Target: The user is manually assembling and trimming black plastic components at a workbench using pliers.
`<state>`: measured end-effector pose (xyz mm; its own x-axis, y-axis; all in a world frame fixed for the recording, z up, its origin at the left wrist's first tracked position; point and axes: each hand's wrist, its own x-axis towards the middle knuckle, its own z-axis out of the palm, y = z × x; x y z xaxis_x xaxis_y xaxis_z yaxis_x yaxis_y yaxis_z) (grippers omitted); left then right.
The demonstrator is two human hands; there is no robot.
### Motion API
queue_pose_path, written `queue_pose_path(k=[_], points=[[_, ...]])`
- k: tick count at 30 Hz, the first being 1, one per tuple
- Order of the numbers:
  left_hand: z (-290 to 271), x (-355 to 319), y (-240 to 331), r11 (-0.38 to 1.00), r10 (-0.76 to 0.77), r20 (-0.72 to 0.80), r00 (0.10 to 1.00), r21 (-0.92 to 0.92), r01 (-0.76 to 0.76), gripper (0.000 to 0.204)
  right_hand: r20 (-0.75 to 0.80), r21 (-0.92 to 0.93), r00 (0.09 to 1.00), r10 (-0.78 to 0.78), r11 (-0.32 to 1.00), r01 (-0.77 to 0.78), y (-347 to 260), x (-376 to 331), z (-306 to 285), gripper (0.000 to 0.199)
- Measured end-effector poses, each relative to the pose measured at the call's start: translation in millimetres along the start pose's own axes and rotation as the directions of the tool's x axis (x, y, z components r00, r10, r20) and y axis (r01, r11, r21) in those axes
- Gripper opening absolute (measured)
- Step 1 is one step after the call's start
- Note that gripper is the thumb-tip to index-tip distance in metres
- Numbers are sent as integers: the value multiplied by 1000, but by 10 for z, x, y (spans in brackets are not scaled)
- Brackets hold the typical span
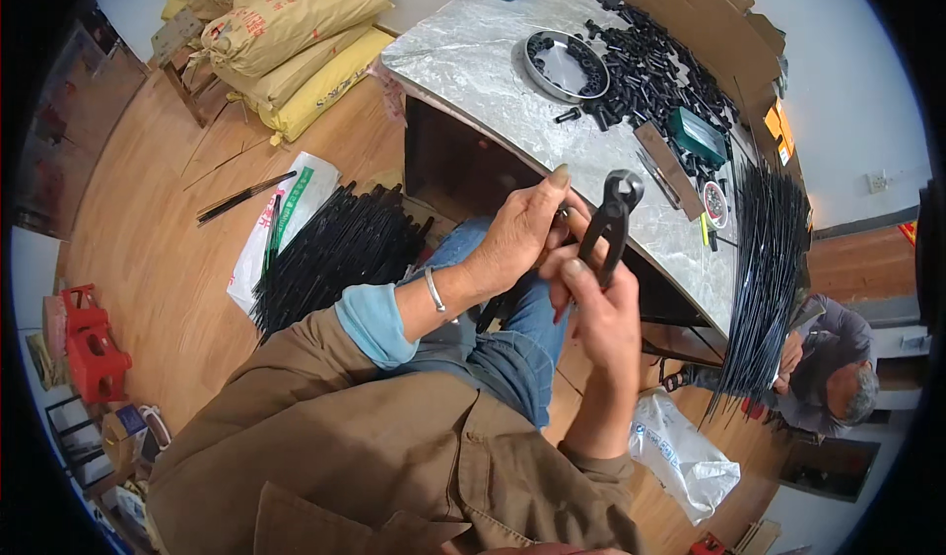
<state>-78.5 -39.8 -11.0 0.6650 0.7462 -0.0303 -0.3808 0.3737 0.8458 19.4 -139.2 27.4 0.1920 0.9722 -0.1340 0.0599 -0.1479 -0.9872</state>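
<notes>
My right hand (601,304) grips a pair of dark pincers (615,218) by the handles, with the rounded jaws pointing up. Close beside it, my left hand (522,230) is closed with its thumb raised. A small dark end of something shows between its fingers; the rest is hidden, so I cannot make out what it is. Both hands meet above my lap, in front of the table's near edge. On the grey marbled table (463,48) lies a heap of short black tubes (655,67), beside a round metal tray (533,74) holding small black pieces.
Long thin black rods (764,260) lie across the table's right end, near another person (838,358). More black rods (340,250) rest on the floor at left, partly on a white bag (258,245). Stacked sacks (296,33), a red plastic stool (94,343) and a plastic bag (685,457) stand around.
</notes>
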Motion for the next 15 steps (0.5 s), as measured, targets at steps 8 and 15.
queue_pose_path(k=[8, 15], points=[[-74, 85, -16, 999, -30, -11, 999, -37, 30, 67, 309, 128, 900, 307, 924, -359, -174, -248, -316, 53], [-8, 32, -10, 991, -11, 53, 999, 135, 3, 69, 347, 163, 824, 448, 836, -523, -367, -280, -346, 46]])
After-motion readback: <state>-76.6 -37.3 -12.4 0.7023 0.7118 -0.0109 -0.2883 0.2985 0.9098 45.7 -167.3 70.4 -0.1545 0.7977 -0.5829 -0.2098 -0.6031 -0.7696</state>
